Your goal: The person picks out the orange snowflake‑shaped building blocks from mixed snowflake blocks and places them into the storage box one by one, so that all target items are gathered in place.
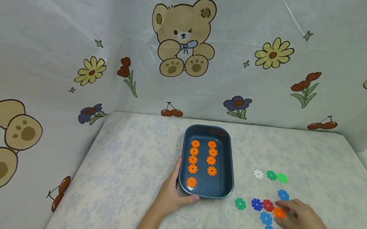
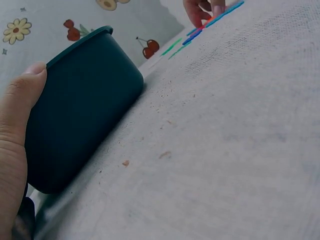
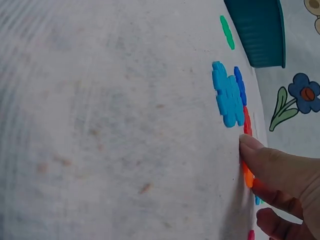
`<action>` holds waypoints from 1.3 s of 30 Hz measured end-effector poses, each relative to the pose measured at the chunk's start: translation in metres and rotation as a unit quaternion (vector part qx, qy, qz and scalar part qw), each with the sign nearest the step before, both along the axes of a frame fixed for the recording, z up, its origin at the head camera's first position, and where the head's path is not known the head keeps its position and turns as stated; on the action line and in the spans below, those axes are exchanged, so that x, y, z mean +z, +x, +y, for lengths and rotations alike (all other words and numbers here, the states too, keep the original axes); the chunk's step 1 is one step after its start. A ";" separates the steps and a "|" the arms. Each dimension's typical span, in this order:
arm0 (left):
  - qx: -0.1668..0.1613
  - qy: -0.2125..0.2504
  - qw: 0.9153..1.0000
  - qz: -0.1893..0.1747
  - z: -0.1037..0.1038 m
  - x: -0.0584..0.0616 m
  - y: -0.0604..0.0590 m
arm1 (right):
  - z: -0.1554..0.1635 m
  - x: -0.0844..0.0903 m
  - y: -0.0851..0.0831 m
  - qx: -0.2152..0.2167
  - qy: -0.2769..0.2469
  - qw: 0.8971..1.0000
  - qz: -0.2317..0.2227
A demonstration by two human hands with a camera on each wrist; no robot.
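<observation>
My left hand (image 1: 168,196) grips the near left corner of a dark blue-green plastic box (image 1: 214,189), its thumb along the near rim and its fingers at the left wall. Inside the box, notched orange discs (image 1: 193,160) lie in two columns. On the cloth to the right, my right hand (image 1: 302,220) pinches another orange notched disc (image 1: 280,213) between thumb and fingertip. A red disc (image 1: 268,205) lies just left of it. Most of that orange disc shows between the fingers in the head view; in the right wrist view the thumb (image 3: 252,142) partly covers it.
Around the right hand lie a dark blue disc (image 1: 257,204), lighter blue discs (image 1: 266,218), a green disc (image 1: 240,204) and, farther back, a white disc (image 1: 258,174) beside two green ones. A patterned cloth wall (image 1: 204,98) stands behind the table.
</observation>
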State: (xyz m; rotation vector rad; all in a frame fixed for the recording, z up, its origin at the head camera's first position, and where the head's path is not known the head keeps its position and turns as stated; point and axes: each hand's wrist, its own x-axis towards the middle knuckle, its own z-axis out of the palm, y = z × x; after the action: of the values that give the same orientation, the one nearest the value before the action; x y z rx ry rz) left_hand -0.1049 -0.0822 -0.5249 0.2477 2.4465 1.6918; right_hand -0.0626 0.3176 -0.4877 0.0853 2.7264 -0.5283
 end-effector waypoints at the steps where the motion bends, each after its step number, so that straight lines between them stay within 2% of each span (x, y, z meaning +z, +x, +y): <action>1: 0.001 0.000 1.000 0.000 0.000 0.000 0.000 | 0.001 -0.002 0.002 -0.004 -0.006 1.000 0.003; 5: 0.000 -0.003 1.000 0.001 -0.001 0.001 0.000 | 0.003 -0.005 0.004 -0.019 -0.026 0.999 0.005; 14: -0.002 -0.005 1.000 0.006 -0.001 0.001 0.000 | 0.006 -0.006 0.005 -0.027 -0.033 0.999 -0.016; 23: -0.002 0.010 1.000 0.009 0.001 0.000 -0.001 | 0.006 -0.003 0.016 -0.012 -0.016 0.999 0.032; 34: 0.000 0.007 1.000 0.014 0.000 -0.001 -0.001 | 0.003 0.003 0.012 0.014 0.011 0.997 0.069; 39: 0.000 0.006 1.000 0.014 0.000 -0.003 -0.001 | -0.015 0.010 0.006 0.012 -0.021 0.994 0.102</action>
State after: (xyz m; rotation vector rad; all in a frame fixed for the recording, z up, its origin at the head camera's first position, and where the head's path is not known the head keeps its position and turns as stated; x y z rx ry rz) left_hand -0.1056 -0.0821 -0.5274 0.2748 2.4561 1.7137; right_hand -0.0562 0.3026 -0.4780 -0.0125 2.9085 -0.6178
